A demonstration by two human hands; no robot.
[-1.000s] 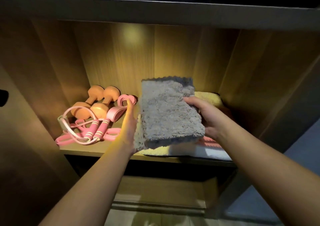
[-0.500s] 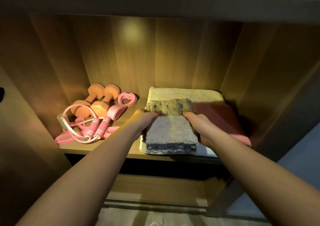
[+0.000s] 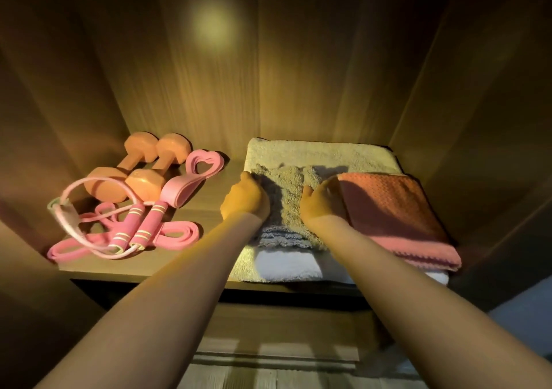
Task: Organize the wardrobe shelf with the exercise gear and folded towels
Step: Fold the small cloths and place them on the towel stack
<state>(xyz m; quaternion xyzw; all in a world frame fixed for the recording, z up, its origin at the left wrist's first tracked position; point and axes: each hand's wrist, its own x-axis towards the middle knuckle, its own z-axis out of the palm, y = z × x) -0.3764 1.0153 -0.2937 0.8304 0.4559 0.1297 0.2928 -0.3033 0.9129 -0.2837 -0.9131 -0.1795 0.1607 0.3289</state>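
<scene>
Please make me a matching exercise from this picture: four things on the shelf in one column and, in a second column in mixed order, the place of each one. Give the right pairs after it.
Things
1. dumbbells
2. jump rope
3. grey towel
4. pink towel

Places
A. on the right part of the pale towel, next to the right hand
B. at the back left of the shelf
C. between the left hand and the right hand
D. at the front left, in front of the dumbbells

Pairs: 1-B, 2-D, 3-C, 4-A
</scene>
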